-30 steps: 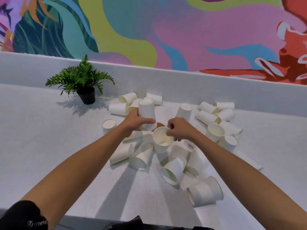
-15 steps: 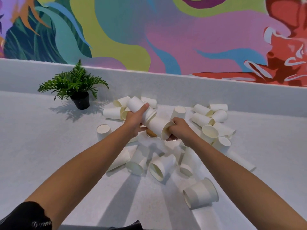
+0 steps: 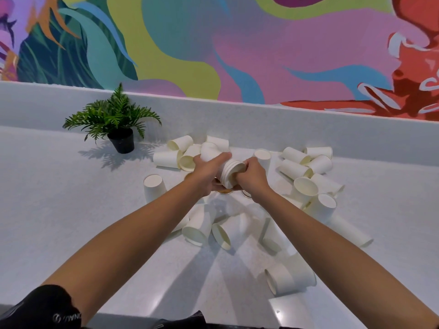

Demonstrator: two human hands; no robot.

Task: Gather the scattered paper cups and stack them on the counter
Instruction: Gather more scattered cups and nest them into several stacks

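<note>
The left hand (image 3: 206, 173) is wrapping its fingers and thumb around the body of a nested stack of paper cups (image 3: 230, 169), holding it tilted above the surface, to the right of the potted plant (image 3: 114, 122). The right hand (image 3: 251, 175) is curling around the stack's open end, fingers gripping the rims. Right of the plant, loose cups (image 3: 197, 226) are lying scattered on the white counter (image 3: 59, 210), most on their sides; one upturned cup (image 3: 154, 187) is standing nearest the plant.
</note>
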